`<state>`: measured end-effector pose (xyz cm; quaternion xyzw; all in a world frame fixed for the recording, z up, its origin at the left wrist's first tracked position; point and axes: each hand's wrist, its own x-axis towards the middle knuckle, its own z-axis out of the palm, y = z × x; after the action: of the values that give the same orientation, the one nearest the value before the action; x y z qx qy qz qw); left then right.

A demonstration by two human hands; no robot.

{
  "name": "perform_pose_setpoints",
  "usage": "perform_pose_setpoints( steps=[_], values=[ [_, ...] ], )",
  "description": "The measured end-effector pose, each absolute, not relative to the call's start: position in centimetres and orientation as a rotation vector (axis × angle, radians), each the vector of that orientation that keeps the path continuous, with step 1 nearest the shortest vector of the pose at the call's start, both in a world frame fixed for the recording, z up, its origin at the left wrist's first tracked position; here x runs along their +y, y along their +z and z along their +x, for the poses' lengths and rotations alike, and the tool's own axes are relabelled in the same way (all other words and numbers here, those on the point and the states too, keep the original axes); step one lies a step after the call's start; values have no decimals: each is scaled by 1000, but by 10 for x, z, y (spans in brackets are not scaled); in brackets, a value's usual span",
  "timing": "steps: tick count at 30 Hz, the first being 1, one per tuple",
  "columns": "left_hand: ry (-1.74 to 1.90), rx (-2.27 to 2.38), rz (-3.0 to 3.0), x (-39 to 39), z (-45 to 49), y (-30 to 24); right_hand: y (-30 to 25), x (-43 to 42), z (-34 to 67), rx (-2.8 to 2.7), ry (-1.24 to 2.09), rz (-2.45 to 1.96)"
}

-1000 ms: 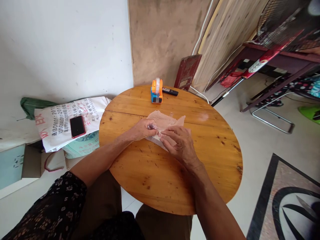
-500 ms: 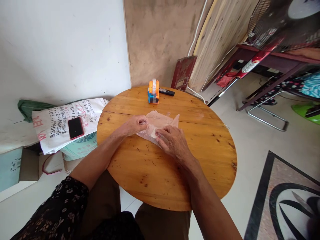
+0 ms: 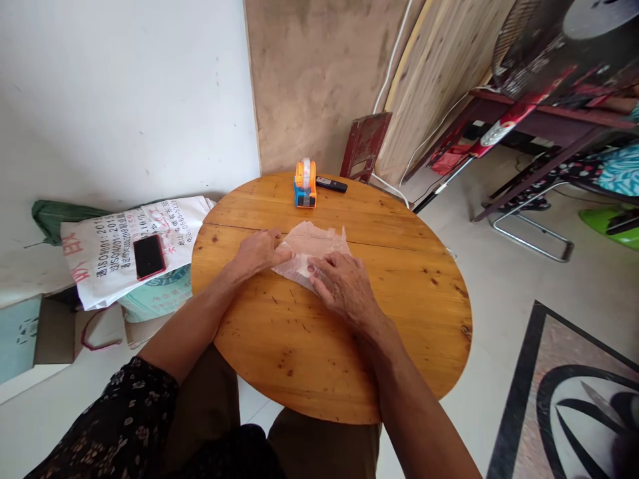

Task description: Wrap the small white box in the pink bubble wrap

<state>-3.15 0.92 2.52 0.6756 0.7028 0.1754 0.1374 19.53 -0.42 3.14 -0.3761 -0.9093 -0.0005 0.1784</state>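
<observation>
A thin, see-through, whitish plastic sheet (image 3: 317, 241) lies crumpled on the round wooden table (image 3: 299, 352), with a whiter patch near its middle. My left hand (image 3: 259, 251) rests at the sheet's left edge, thumb reaching over it and apart from the fingers; it is open. On the sheet's right part lies my right hand (image 3: 345, 283), fingers slightly bent and thumb apart from the index finger, so it is open too. It covers the right corner of the sheet.
An orange and blue tape dispenser (image 3: 305, 183) stands at the table's far edge beside a black remote-like object (image 3: 332, 185). Left of the table, a phone (image 3: 149, 257) lies on a printed white sack (image 3: 104, 233). A fan (image 3: 529, 60) stands at the right.
My left hand has opened from a pinch and moved slightly left, its thumb now over the sheet's edge. The sheet's upper right corner has shifted. My right hand stays nearly in place.
</observation>
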Motion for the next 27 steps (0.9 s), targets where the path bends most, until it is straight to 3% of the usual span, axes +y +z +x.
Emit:
perform_pose_setpoints(
  steps=[5, 15, 27],
  values=[
    [442, 2121, 1782, 10, -37, 32, 31, -5, 195, -2632, -145, -1035],
    [656, 1550, 1646, 15, -42, 18, 32, -6, 192, -2660, -199, -1059],
    [629, 1948, 1874, 9, -15, 18, 31, -5, 192, -2651, -270, -1022]
  ],
)
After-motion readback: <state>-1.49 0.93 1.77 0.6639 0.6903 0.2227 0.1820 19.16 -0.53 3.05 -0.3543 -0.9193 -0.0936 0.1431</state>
